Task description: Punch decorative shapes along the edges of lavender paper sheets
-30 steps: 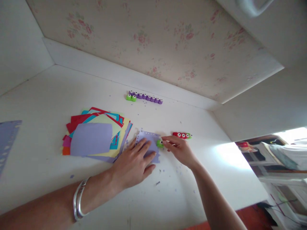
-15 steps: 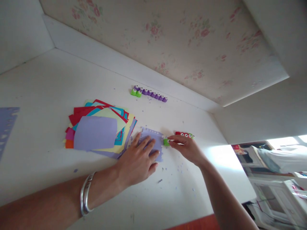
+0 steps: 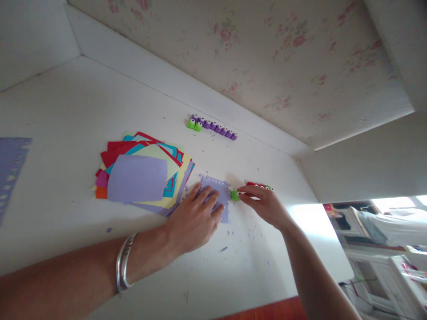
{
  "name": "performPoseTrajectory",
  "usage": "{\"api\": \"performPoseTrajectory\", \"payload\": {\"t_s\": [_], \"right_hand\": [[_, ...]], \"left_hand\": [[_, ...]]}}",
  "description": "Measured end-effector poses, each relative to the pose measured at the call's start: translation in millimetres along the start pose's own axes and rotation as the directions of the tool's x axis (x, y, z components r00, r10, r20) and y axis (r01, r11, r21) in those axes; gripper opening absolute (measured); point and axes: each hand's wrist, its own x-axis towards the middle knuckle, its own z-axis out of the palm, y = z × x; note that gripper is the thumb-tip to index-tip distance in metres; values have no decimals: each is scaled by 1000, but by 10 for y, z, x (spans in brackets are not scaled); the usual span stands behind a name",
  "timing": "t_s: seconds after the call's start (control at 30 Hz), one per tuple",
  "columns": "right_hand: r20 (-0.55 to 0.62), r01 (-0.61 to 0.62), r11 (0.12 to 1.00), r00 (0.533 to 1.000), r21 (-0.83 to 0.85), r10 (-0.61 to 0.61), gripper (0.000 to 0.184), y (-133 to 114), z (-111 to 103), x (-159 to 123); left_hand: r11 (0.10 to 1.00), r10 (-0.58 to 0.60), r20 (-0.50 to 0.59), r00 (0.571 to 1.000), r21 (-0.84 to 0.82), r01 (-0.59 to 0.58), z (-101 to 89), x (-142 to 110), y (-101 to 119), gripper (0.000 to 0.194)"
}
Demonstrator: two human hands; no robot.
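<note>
My left hand (image 3: 195,218) lies flat with its fingers spread over a small lilac sheet of paper (image 3: 218,189), pressing it to the table. Punched notches run along that sheet's top edge and at its right side. At the right edge of the sheet sits a green paper punch (image 3: 235,195) with a white button. My right hand (image 3: 262,204) has thumb and fingers closed on this punch. Just behind the right hand, a row of red paper punches (image 3: 253,184) is partly hidden by the fingers.
Left of my hands lies a pile of coloured paper (image 3: 136,178). Purple punches (image 3: 218,128) stand in a row near the wall, two green punches (image 3: 195,125) beside them. A punched lilac sheet (image 3: 11,164) lies far left. Paper bits (image 3: 224,249) dot the white table (image 3: 160,284).
The whole view has shifted slightly. My left hand stays on the lilac sheet with its thumb tucked in more, and my right hand keeps its hold on the green punch at the sheet's edge.
</note>
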Motion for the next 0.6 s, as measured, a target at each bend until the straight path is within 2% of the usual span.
{"api": "performPoseTrajectory", "payload": {"t_s": [0.2, 0.47, 0.6], "right_hand": [[-7, 24, 999, 1000, -37, -25, 19, 22, -8, 3], [-31, -9, 999, 999, 38, 10, 18, 36, 2, -11], [-42, -15, 999, 999, 43, 17, 18, 67, 4, -36]], "left_hand": [[1000, -3, -6, 1000, 8, 3, 8, 7, 2, 32], [1000, 0, 5, 1000, -6, 0, -19, 18, -7, 24], [1000, 5, -43, 999, 6, -5, -31, 13, -12, 24]]}}
